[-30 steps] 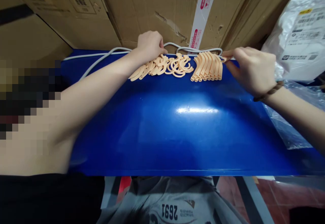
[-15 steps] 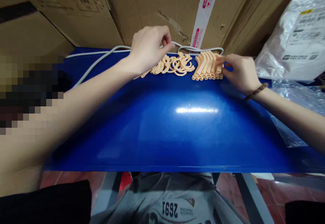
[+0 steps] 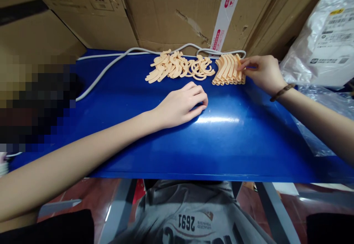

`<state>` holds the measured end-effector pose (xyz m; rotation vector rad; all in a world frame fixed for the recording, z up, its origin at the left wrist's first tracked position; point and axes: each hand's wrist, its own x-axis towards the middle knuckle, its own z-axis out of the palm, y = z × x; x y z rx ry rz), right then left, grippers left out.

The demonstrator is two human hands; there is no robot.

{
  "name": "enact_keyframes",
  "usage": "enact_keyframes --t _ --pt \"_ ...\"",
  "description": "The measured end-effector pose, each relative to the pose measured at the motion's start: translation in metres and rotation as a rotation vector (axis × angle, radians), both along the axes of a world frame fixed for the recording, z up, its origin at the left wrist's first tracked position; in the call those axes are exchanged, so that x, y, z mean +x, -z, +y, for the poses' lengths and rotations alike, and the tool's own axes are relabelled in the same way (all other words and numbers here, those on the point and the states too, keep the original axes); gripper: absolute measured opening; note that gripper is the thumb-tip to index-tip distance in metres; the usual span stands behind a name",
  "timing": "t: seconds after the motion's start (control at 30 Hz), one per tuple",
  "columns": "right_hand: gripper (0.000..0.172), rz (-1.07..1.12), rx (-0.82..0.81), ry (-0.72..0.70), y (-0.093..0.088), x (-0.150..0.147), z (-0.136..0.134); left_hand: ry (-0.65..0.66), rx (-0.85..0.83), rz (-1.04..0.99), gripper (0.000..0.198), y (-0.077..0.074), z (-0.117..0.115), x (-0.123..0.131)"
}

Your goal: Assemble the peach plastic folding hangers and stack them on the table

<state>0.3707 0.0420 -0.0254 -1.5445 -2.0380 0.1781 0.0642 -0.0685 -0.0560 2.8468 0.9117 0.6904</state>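
My right hand [image 3: 261, 70] pinches a curved beige plastic piece [image 3: 239, 62] at the right end of a neat row of like pieces [image 3: 225, 68]. The row's pieces stand side by side, their hollow ends facing me. My left hand [image 3: 184, 103] lies low over the blue tabletop, in front of the loose pieces, fingers loosely bent and slightly apart with nothing seen in them. Left of the row, a loose heap of flat curved strips [image 3: 163, 66] adjoins a tangle of thinner hooked pieces [image 3: 199, 68]. My fingertips hide part of the pinched piece.
A white cable [image 3: 107, 66] runs along the back of the blue table [image 3: 221, 151]. Cardboard boxes [image 3: 166, 15] wall off the rear. On the right stand a wrapped white package [image 3: 318, 44] and clear plastic film [image 3: 318, 126]. A blurred patch covers the left side.
My left hand has moved back toward me from above the loose pieces to the bare tabletop, uncovering the heap. My right hand stays at the row's right end.
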Motion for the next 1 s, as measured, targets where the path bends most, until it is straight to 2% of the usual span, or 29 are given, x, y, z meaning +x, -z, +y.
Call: enact_keyframes --t 0.27,0.47,0.6,0.77,1.0 --pt "0.025 -0.034 -0.020 0.046 -0.002 -0.004 0.005 0.013 0.000 0.005 0.025 0.006 0.001 -0.005" --pt "0.038 -0.127 0.036 0.014 -0.005 -0.008 0.002 -0.004 0.001 0.017 0.023 0.008 0.001 -0.005" --pt "0.053 -0.271 0.132 -0.116 -0.012 -0.018 -0.006 -0.014 -0.015 0.032 0.024 0.008 0.002 -0.005" --pt "0.053 -0.447 0.131 -0.298 -0.016 -0.034 -0.009 -0.016 -0.008 0.038 0.026 0.007 0.001 -0.006" --pt "0.050 -0.529 0.079 -0.277 -0.014 -0.038 -0.005 -0.018 -0.017 0.048 0.025 0.007 0.001 -0.006"
